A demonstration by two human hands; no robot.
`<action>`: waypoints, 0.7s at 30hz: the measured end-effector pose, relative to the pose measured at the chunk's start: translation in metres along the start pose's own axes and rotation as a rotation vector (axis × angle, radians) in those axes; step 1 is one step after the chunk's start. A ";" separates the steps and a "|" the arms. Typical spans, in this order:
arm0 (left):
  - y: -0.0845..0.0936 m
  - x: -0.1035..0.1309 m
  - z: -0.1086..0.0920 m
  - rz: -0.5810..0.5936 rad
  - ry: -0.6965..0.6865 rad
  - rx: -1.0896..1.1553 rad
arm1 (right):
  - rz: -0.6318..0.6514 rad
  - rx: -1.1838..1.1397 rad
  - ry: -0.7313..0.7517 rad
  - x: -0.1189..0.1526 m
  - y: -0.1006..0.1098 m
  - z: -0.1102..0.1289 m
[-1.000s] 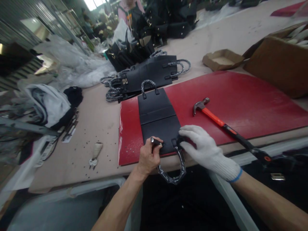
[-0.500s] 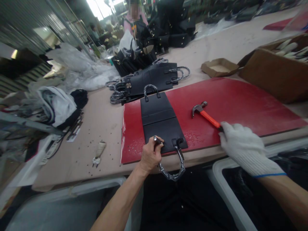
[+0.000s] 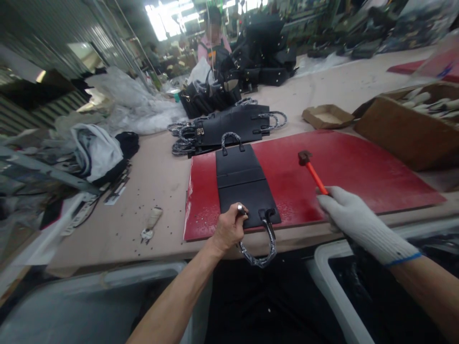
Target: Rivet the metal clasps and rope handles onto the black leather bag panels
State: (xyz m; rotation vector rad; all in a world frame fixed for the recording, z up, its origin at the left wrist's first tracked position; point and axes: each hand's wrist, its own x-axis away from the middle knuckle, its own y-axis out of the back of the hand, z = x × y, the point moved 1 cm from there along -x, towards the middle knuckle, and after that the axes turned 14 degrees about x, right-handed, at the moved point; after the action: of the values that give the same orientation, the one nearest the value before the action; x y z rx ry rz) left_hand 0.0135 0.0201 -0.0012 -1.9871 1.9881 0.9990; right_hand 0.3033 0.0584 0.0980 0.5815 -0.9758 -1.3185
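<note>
A black bag panel [image 3: 242, 177] lies flat on a red board [image 3: 201, 200], with a plastic-wrapped handle [image 3: 233, 135] at its far end and another wrapped handle [image 3: 258, 262] hanging over the table's front edge. My bare left hand [image 3: 229, 229] is closed round a short metal punch [image 3: 241, 209], which stands on the panel's near left corner; its lower tip is hidden. In a white knit glove, my right hand [image 3: 351, 210] grips the orange handle of a claw hammer [image 3: 314, 174]. The hammer's head is raised over the board, right of the panel.
More black panels with wrapped handles [image 3: 233, 124] are stacked behind the board. At right stand a small cardboard tray [image 3: 327, 117] and a larger cardboard box [image 3: 405, 129]. A wrapped bundle [image 3: 152, 222] lies at left among dark bits. A person [image 3: 215, 40] is at the back.
My right hand has lifted the hammer off the red board, turning its head upward. My left hand keeps the punch at the same corner. The view has shifted slightly.
</note>
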 end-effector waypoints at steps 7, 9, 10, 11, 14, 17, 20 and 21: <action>-0.001 -0.004 -0.002 -0.051 0.170 0.085 | 0.006 -0.649 0.170 0.036 0.011 0.042; -0.001 -0.004 -0.002 -0.049 0.184 0.093 | 0.026 -0.558 0.233 0.040 0.011 0.046; -0.001 -0.004 -0.002 -0.045 0.178 0.092 | 0.030 -0.484 0.261 0.041 0.009 0.047; -0.001 -0.003 -0.002 -0.041 0.167 0.090 | 0.032 -0.407 0.286 0.042 0.006 0.047; -0.001 -0.002 -0.001 -0.021 0.133 0.085 | 0.041 -0.256 0.348 0.044 -0.007 0.045; 0.000 -0.003 0.000 0.008 0.125 0.058 | 0.037 -0.215 0.384 0.048 -0.014 0.046; 0.000 -0.006 -0.001 0.037 0.119 0.028 | -0.018 -0.166 0.435 0.054 -0.005 0.052; 0.000 -0.006 -0.001 0.043 0.110 0.023 | -0.049 -0.133 0.463 0.056 -0.001 0.054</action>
State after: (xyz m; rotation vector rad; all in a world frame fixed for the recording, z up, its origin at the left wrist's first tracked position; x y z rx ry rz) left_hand 0.0149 0.0247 0.0030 -2.0376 2.0969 0.8897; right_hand 0.2549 0.0136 0.1386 0.7685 -0.4933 -1.2071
